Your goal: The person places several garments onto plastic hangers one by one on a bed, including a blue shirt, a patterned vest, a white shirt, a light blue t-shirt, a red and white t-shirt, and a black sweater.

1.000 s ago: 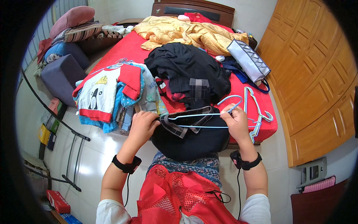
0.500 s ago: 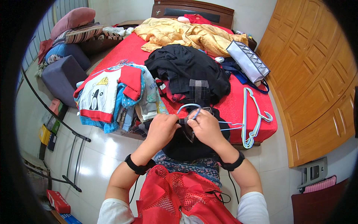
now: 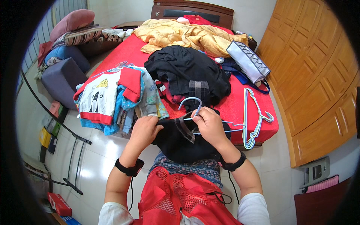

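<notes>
A black garment (image 3: 176, 146) with a grey plaid collar (image 3: 184, 129) hangs in front of me at the bed's near edge. My left hand (image 3: 144, 130) is closed on its left shoulder. My right hand (image 3: 210, 124) grips a pale blue clothes hanger (image 3: 191, 99) just below its hook, which stands up above the collar. Part of the hanger lies in the neck opening; its right arm sticks out bare beyond my right hand. Several loose hangers (image 3: 250, 120) lie on the bed to the right. A big heap of black clothing (image 3: 187, 71) rests behind my hands.
Folded children's clothes (image 3: 107, 97) are stacked on the red bedspread (image 3: 258, 101) at left. A white storage box (image 3: 248, 62) and a yellow quilt (image 3: 187, 33) lie farther back. A black metal rack (image 3: 71, 157) stands at left, wooden wardrobe doors (image 3: 318, 75) at right.
My left hand has moved left, away from the collar, and now holds the garment's left shoulder, spreading it. The right hand keeps its grip on the hanger, whose hook shows more upright.
</notes>
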A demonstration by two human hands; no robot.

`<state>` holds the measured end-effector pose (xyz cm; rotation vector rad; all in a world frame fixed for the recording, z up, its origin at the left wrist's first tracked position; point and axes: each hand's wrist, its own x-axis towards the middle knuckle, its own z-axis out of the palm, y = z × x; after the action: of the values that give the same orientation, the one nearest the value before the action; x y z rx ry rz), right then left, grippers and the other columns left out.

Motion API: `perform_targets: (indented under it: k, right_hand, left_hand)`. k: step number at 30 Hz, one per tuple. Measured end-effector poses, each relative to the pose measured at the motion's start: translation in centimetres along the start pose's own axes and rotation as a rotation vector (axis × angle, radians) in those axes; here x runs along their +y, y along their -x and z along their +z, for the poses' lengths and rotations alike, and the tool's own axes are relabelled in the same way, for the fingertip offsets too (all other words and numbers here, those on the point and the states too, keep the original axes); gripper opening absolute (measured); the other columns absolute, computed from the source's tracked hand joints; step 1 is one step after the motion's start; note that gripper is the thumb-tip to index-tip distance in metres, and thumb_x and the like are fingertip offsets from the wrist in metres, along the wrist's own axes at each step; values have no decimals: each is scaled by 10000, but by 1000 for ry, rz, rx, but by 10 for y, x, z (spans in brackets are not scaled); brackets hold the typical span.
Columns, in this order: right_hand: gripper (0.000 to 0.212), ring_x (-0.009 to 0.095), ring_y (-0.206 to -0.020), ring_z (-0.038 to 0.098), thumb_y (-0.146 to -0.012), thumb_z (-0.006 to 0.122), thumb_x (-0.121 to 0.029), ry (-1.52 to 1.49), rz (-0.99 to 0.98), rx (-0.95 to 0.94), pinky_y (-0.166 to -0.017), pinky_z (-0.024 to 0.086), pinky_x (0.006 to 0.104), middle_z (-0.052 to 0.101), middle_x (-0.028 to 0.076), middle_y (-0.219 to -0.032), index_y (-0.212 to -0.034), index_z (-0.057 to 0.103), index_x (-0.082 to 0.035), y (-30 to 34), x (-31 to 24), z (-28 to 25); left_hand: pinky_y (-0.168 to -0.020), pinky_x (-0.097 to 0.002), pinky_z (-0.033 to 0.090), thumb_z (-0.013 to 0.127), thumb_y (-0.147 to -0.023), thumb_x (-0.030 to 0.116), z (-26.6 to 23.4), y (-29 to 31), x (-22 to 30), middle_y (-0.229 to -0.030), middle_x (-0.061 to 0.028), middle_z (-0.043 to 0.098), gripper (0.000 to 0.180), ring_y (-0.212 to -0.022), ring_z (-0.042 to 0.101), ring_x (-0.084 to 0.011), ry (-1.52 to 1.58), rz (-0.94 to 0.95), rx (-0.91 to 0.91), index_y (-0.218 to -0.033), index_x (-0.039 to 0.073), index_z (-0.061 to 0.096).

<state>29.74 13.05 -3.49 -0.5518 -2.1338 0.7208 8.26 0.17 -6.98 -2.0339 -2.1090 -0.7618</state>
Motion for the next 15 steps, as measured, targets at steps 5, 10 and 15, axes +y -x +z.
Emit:
perform_targets:
  k: [5,10,15]
  right_hand:
    - [90,341,-818,570,-805,631,-84,22,-65,11,-736,446,418,592,148,-819,-853,603,-14,-2,-1,10]
    - [81,323,-816,550,-795,627,-56,149,-189,158,-739,432,405,573,122,-831,-857,588,-20,0,-9,4]
    - [64,330,-782,568,-825,592,-63,194,-256,141,-719,443,420,595,133,-803,-880,592,-31,20,-7,1]
  left_hand:
    - [-697,-484,427,642,-831,194,14,-2,17,-802,-200,552,250,-822,540,-424,174,-65,46,-818,-1,488]
    - [-690,-487,438,633,-845,225,14,-5,16,-796,-196,560,253,-826,561,-412,207,-67,37,-828,10,501]
    - [-680,-476,434,637,-837,229,14,-1,13,-779,-214,550,272,-797,552,-419,292,-116,80,-818,-6,502]
